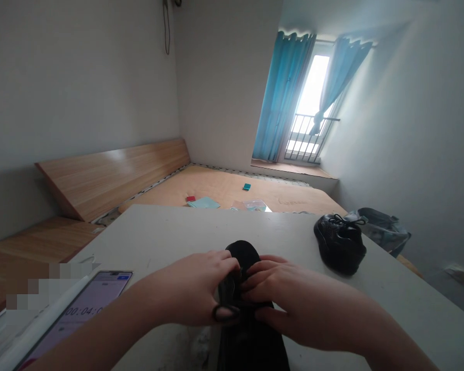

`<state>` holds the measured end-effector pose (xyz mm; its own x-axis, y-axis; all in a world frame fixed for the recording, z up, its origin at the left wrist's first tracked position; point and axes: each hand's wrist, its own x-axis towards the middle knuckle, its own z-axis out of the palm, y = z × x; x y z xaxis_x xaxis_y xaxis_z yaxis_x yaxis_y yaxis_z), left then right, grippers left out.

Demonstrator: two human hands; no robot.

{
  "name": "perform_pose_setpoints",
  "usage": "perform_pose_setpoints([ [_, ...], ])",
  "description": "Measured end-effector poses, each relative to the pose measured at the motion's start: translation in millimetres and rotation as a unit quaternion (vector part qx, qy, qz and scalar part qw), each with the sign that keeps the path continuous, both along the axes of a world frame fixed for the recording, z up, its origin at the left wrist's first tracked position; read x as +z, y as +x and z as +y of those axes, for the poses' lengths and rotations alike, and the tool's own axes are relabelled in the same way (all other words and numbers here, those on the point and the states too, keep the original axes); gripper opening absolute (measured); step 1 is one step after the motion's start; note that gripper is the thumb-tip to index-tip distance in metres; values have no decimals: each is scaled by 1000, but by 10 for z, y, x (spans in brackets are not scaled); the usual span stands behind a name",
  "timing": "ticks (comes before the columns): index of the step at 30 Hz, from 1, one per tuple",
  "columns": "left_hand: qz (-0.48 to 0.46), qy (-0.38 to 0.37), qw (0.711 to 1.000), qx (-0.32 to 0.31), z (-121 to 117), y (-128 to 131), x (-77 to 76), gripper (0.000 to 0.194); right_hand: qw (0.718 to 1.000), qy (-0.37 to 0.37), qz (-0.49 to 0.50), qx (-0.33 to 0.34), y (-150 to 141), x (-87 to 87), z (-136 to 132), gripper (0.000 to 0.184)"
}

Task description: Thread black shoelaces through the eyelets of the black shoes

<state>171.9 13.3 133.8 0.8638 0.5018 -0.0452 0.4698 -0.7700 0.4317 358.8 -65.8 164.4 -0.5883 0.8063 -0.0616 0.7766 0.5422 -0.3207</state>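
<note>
Black shoe (pixel 255 342) rests on the pale counter (pixel 286 226), close to the person, between the two hands and well apart from the other shoe (pixel 339 245) at the right. It is probably light, with a firm sole and a softer upper that should give under the fingers; nothing about it suggests fragility. A smooth surface might let it slide, so the sides of the upper seem the best place to take hold, clear of the loop of lace (pixel 235 313).

The left hand (pixel 212 273) is clamped on one side of the upper, fingers curled onto it and thumb beside the loop. The right hand (pixel 272 283) has its fingers laid against the other side, thumb spread below; whether it pinches anything I cannot tell.

Much is hard to make out: black merges into black, the hands cover the shoe's middle, and its near end runs out of view at the bottom. The left forearm hides part of the phone (pixel 95 296), and a pixelated patch masks what lies beside that.
</note>
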Motion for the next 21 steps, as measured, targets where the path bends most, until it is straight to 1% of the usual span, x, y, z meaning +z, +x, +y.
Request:
perform_pose_setpoints([
  [3,-4,-5,1000,22,-33,-39,62,34,1000,-10,6,5,37,28,-76,29],
  [5,-24,6,998,53,-73,-25,92,29,1000,-6,18,-10,79,65,-92,34],
  [7,-49,32,995,76,-111,10,105,25,999,2,32,-37,110,111,-91,34],
  [10,-43,56,995,66,-139,74,87,16,994,29,60,-82,100,180,-96,32],
  [11,-33,59,996,59,-140,96,70,16,994,33,70,-83,77,195,-105,32],
  [13,-16,75,995,58,-136,143,21,23,994,19,85,-62,-2,198,-130,32],
  [15,-17,100,991,88,-118,187,-37,29,997,-10,66,-36,-107,150,-152,29],
  [17,-26,115,984,131,-82,217,-88,30,999,-24,5,-29,-209,56,-156,24],
  [19,-36,104,979,172,-28,221,-117,23,997,-18,-64,-32,-280,-47,-142,20],
  [21,-51,76,976,196,27,203,-118,17,994,-7,-103,-34,-311,-114,-123,19],
])
